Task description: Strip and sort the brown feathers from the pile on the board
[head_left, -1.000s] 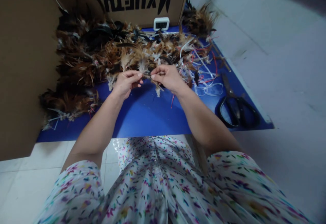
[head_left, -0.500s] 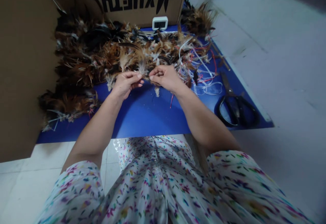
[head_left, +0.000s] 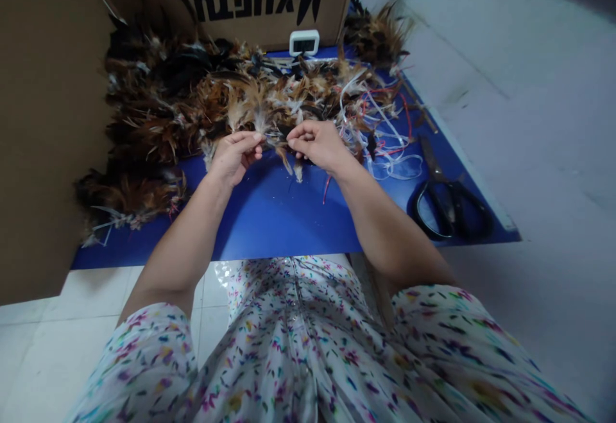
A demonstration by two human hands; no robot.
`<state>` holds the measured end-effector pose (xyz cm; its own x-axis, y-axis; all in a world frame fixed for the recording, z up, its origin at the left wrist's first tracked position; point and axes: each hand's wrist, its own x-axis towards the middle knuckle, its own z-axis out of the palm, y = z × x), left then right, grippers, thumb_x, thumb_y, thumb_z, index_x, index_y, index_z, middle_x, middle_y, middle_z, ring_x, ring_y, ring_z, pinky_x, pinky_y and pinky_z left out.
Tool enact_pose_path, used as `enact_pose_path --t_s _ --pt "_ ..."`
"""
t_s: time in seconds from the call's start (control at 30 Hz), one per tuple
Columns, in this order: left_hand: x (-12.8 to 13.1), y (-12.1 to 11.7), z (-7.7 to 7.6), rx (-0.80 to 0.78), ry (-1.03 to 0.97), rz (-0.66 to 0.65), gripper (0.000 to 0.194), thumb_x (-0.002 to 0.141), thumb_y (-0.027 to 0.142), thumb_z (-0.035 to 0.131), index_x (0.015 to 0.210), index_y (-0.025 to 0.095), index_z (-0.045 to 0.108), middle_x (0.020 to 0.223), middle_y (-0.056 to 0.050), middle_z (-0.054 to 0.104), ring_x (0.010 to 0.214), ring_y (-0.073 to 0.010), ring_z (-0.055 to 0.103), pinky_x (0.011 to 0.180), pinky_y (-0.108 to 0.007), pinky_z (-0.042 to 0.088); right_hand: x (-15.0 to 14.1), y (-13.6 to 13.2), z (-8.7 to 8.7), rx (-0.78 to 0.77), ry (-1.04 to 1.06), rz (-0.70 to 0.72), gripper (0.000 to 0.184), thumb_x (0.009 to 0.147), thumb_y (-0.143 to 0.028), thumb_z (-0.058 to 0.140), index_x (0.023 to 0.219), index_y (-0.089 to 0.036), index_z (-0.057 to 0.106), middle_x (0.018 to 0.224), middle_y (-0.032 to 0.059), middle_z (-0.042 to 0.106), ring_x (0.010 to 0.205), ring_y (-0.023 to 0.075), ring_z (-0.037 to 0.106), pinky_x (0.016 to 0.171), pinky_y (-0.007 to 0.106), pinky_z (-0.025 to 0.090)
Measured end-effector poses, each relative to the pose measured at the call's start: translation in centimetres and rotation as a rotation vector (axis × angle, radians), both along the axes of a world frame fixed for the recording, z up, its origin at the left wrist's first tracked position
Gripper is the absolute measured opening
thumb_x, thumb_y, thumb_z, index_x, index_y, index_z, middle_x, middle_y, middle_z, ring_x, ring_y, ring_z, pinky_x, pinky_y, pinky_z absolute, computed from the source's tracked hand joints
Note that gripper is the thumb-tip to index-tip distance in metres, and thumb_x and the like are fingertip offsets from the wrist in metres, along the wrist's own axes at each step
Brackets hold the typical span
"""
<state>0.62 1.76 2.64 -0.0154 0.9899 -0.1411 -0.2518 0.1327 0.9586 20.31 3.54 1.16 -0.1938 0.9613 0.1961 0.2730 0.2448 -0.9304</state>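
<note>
My left hand [head_left: 239,155] is closed in a pinch on a pale fluffy feather [head_left: 260,118], which stands up above the fingertips. Close by on the right, my right hand [head_left: 317,146] has its thumb and forefinger pressed together. What lies between those fingertips is too small to make out. A narrow brown feather [head_left: 285,158] hangs in the gap between the two hands. Both hands are at the near edge of a wide heap of brown and black feathers [head_left: 192,102] on a blue table [head_left: 283,224].
Black-handled scissors [head_left: 445,198] lie at the right, beside tangled white and red strings [head_left: 389,134]. A small white digital clock [head_left: 304,43] stands before a cardboard box [head_left: 250,25]. More cardboard [head_left: 43,128] rises at the left. A separate feather bunch [head_left: 132,195] lies at the left front.
My hands have moved slightly apart, the left one a little to the left with the pale feather. The brown feather between them now shows more clearly.
</note>
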Motion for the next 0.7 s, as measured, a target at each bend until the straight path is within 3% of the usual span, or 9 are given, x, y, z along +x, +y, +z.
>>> enact_pose_path --t_s 0.17,0.3,0.47,0.7 --pt "0.2 -0.2 0.4 -0.071 -0.119 -0.022 0.01 0.072 0.012 0.079 0.069 0.012 0.069 0.057 0.003 0.062 0.046 -0.0019 0.053 0.048 -0.012 0.047 0.2 -0.2 0.1 0.44 -0.244 -0.019 0.015 0.075 -0.013 0.072 0.088 -0.02 0.071 0.091 0.004 0.07 0.089 0.0214 0.061 0.086 0.039 0.046" --pt "0.6 -0.3 0.2 -0.091 -0.117 -0.048 0.011 0.073 0.011 0.077 0.068 0.012 0.068 0.057 0.003 0.062 0.045 -0.0019 0.052 0.047 -0.012 0.045 -0.6 -0.7 -0.1 0.657 -0.293 0.054 0.011 0.087 -0.03 0.07 0.094 -0.022 0.071 0.093 0.0045 0.069 0.093 0.0222 0.06 0.088 0.039 0.043" --pt "0.9 -0.4 -0.1 -0.091 -0.11 -0.071 0.011 0.073 0.011 0.077 0.067 0.013 0.069 0.056 0.004 0.063 0.045 -0.0026 0.053 0.047 -0.013 0.046 -1.2 -1.1 -0.5 0.642 -0.241 0.049 0.021 0.096 -0.039 0.06 0.091 -0.022 0.071 0.087 0.0026 0.069 0.086 0.0193 0.06 0.084 0.036 0.043" --pt "0.9 -0.6 0.4 -0.127 -0.097 -0.07 0.009 0.075 0.012 0.079 0.073 0.013 0.07 0.068 0.001 0.07 0.051 -0.0032 0.06 0.049 -0.013 0.049 -0.8 -0.9 -0.1 0.523 -0.117 0.007 0.026 0.095 -0.041 0.059 0.084 -0.02 0.07 0.083 0.0014 0.07 0.08 0.0162 0.061 0.079 0.031 0.045"
